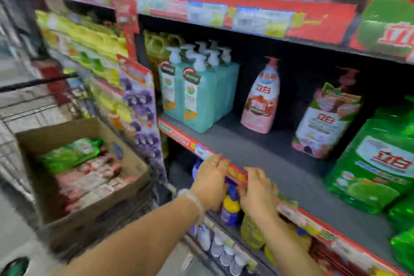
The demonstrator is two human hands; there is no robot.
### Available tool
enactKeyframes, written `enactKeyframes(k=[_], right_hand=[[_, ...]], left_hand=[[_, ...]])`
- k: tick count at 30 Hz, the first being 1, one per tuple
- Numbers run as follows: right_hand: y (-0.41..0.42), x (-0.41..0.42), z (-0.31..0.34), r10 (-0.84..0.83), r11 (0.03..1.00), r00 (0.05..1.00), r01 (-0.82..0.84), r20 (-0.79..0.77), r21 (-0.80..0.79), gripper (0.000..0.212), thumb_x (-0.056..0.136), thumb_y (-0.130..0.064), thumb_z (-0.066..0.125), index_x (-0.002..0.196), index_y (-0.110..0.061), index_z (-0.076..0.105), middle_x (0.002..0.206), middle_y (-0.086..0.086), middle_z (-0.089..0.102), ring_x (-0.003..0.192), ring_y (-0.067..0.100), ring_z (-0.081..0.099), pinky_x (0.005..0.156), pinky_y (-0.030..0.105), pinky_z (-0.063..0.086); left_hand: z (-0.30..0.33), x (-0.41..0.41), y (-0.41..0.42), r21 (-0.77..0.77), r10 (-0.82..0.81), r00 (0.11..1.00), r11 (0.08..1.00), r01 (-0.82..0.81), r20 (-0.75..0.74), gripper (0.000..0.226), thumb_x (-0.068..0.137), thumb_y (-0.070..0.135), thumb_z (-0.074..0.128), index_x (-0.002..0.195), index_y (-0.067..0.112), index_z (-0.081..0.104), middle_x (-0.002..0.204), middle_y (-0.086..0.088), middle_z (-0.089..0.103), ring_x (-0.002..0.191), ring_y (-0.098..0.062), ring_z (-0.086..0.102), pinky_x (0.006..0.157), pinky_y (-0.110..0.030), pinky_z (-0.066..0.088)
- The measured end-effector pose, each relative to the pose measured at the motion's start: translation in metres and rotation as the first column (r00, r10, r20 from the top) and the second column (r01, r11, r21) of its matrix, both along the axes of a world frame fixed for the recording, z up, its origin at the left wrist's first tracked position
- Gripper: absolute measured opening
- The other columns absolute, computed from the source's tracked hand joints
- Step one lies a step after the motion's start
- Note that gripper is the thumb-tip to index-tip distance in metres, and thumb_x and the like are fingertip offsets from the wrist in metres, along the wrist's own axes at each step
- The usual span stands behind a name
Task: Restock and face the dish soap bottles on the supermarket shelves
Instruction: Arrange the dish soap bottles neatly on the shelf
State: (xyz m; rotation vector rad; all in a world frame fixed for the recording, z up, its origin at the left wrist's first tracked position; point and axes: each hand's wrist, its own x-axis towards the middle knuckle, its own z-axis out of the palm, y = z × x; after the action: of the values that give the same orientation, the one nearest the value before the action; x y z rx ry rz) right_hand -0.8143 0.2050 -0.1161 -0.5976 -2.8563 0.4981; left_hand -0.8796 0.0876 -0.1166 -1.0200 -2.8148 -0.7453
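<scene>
Where the grey middle shelf (257,159) meets its red price strip (237,173), two bare hands sit at the front edge: left hand (210,182), ring on one finger and pale bead bracelet at the wrist, fingers spread and lightly bent over the strip; right hand (257,192), fingers curved down over the strip's lower edge; whether either hand grips anything cannot be told through the blur. Between and just below the hands, on the shelf beneath: one yellow-and-blue bottle (230,206). On the middle shelf, well back: block of teal pump bottles (199,92) with white pumps, at left; one pink soap bottle (261,98), upright, near centre; one pink-and-white refill-style bottle (324,123) further right. Right end: green bagged packs (371,170), stacked. Lower shelf, front: row of small pale bottles (221,251). Left of the shelving: open cardboard box (125,159) holding green and pink pouches (85,168).
</scene>
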Motion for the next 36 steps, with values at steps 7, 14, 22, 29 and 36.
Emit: enactKeyframes(k=[7,14,22,29,36], right_hand=[[-0.126,-0.052,-0.027,0.299,0.950,0.954,-0.299,0.014,0.086,0.059,0.038,-0.017,0.091,0.091,-0.005,0.067,0.087,0.015,0.065,0.077,0.038,0.066,0.066,0.044,0.056],[-0.295,-0.099,-0.040,0.391,0.919,0.911,-0.395,0.132,0.003,0.051,0.087,-0.030,0.059,0.131,-0.014,0.041,0.135,0.008,0.041,0.128,0.028,0.039,0.104,0.034,0.033],[-0.411,-0.144,-0.070,0.430,0.903,0.866,-0.409,0.256,-0.133,0.062,0.089,-0.035,0.055,0.142,-0.016,0.028,0.144,0.007,0.030,0.134,0.026,0.029,0.109,0.033,0.027],[-0.459,-0.225,-0.081,0.458,0.884,0.852,-0.406,0.253,-0.233,0.061,0.090,-0.029,0.058,0.142,-0.016,0.029,0.146,0.009,0.029,0.136,0.026,0.029,0.109,0.033,0.029],[-0.496,-0.314,-0.103,0.476,0.852,0.828,-0.351,0.296,-0.387,0.063,0.086,-0.028,0.064,0.139,-0.013,0.034,0.145,0.008,0.034,0.135,0.024,0.032,0.110,0.034,0.029]], left_hand=[[-0.018,-0.025,-0.153,-0.168,0.196,0.981,0.967,-0.191,0.012,0.059,0.078,0.025,0.058,0.133,0.009,0.046,0.130,-0.013,0.047,0.118,-0.031,0.047,0.096,-0.034,0.038],[-0.039,-0.058,-0.313,-0.163,0.321,0.947,0.936,-0.312,0.031,0.059,0.075,0.033,0.060,0.126,0.007,0.050,0.128,-0.013,0.049,0.116,-0.031,0.049,0.096,-0.032,0.039],[-0.067,-0.102,-0.427,-0.288,0.419,0.903,0.880,-0.377,0.097,0.062,0.083,0.027,0.058,0.138,0.018,0.032,0.143,-0.004,0.034,0.130,-0.026,0.035,0.106,-0.034,0.031],[-0.077,-0.166,-0.468,-0.290,0.480,0.865,0.857,-0.426,0.147,0.066,0.086,0.032,0.058,0.144,0.018,0.029,0.149,-0.005,0.030,0.135,-0.026,0.031,0.112,-0.036,0.027],[-0.069,-0.255,-0.509,-0.362,0.533,0.830,0.815,-0.452,0.166,0.060,0.087,0.027,0.056,0.141,0.014,0.033,0.143,-0.007,0.037,0.133,-0.025,0.034,0.113,-0.033,0.028]])
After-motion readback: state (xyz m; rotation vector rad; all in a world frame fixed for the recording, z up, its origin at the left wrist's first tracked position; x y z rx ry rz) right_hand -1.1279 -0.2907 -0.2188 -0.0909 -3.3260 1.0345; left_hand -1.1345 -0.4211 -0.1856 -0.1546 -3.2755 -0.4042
